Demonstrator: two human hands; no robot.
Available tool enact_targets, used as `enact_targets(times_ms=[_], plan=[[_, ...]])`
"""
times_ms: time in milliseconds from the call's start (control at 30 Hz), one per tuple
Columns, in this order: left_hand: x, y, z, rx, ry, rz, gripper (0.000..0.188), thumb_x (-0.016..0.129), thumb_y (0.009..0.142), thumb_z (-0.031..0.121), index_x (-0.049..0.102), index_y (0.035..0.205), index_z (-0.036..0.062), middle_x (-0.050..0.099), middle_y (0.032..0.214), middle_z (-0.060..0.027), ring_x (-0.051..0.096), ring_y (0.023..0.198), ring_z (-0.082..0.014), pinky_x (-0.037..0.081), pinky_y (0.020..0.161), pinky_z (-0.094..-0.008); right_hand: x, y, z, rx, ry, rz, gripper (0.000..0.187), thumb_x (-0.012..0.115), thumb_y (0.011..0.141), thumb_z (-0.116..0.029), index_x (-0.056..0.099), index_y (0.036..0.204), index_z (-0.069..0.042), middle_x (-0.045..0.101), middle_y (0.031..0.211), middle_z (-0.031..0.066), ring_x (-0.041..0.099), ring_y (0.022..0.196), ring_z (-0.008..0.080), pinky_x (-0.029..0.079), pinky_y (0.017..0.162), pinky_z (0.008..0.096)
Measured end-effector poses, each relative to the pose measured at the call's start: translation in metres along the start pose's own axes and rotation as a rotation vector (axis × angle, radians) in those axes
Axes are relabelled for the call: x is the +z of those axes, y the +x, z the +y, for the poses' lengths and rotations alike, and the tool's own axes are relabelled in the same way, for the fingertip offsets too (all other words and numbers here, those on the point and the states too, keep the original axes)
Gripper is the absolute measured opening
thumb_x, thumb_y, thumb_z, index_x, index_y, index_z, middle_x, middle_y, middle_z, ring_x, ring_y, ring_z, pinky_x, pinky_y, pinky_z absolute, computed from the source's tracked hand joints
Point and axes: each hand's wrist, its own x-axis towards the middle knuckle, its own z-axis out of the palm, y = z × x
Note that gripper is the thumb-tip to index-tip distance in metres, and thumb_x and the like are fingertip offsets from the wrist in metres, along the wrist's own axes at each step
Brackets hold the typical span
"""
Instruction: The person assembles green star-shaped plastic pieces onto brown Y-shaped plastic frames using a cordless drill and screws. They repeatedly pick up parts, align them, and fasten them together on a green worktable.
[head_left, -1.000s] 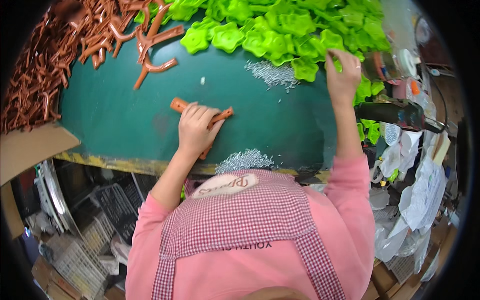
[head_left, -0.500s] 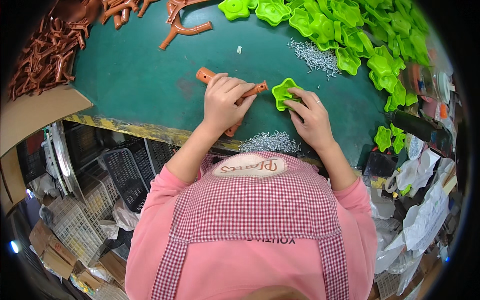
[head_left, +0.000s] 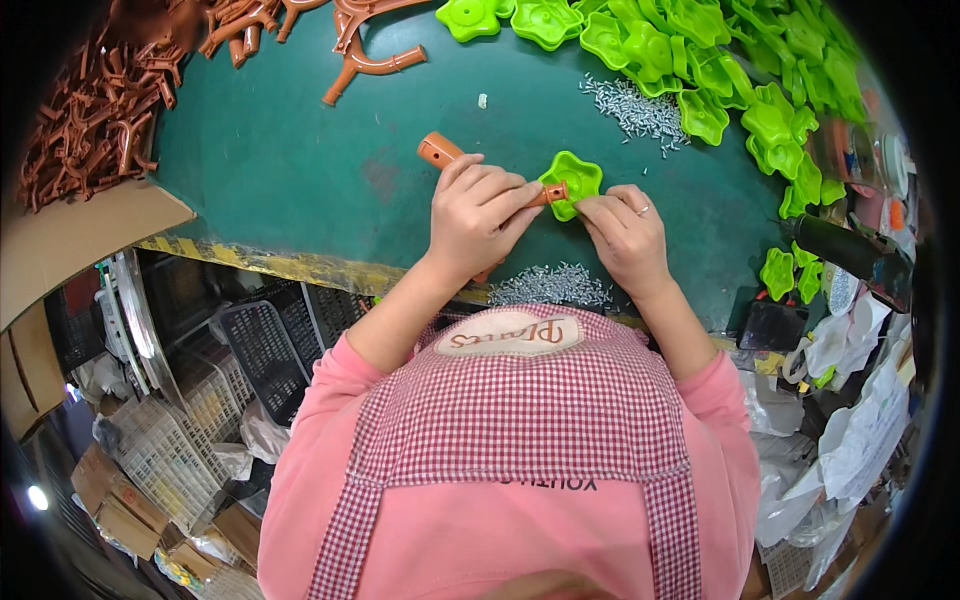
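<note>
My left hand (head_left: 480, 215) is closed around a brown branch-shaped plastic tube (head_left: 440, 150). The tube's wide end sticks out at the far left of the hand. Its narrow end, with a small hole, reaches right over a bright green flower-shaped plastic cup (head_left: 585, 175). My right hand (head_left: 630, 235) pinches the near right rim of that cup; whether a small part is also between the fingertips is hidden. Close to the table's front edge, between my forearms, lies a heap of small silver screws (head_left: 555, 285).
More screws (head_left: 640, 112) lie at the back right, beside a large pile of green cups (head_left: 740, 60). Brown branch pieces (head_left: 95, 140) are heaped at far left, above a cardboard flap (head_left: 90, 240). A dark tool (head_left: 850, 250) lies at the right; a black basket (head_left: 265, 350) stands below the table.
The brown tube's narrow end has moved right, from beside the green cup to over it. My right fingers have shifted from inside the cup to its near rim.
</note>
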Motion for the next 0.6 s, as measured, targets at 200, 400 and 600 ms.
enact_targets(times_ms=[200,400,600], plan=[[0.008,-0.002,0.0,0.011,0.002,-0.008,0.024,0.08,0.071,0.014,0.075,0.095,0.0131,0.068,0.087,0.0009,0.064,0.085,-0.019,0.046,0.095,-0.0428,0.0,0.001,-0.006,0.016,0.028,0.008,0.013,0.074,0.073,-0.007,0.068,0.084,-0.007,0.064,0.08,0.0028,0.059,0.078,0.0215,0.049,0.068,0.0346],[0.011,0.014,0.006,0.034,0.012,-0.145,0.022,0.077,0.075,0.013,0.075,0.097,0.0125,0.067,0.088,0.0015,0.063,0.087,-0.0181,0.045,0.098,-0.0434,-0.004,-0.007,0.0,0.026,0.058,0.014,0.013,0.074,0.072,-0.006,0.068,0.084,-0.007,0.064,0.08,0.0032,0.059,0.078,0.0222,0.05,0.07,0.0351],[0.021,0.008,0.001,0.075,-0.027,-0.121,0.021,0.077,0.074,0.01,0.075,0.094,0.0134,0.068,0.088,0.0022,0.064,0.086,-0.0172,0.046,0.099,-0.0437,-0.027,0.0,0.039,-0.05,-0.097,0.199,0.014,0.075,0.072,-0.007,0.068,0.084,-0.007,0.065,0.08,0.0045,0.061,0.08,0.0242,0.051,0.069,0.0344]])
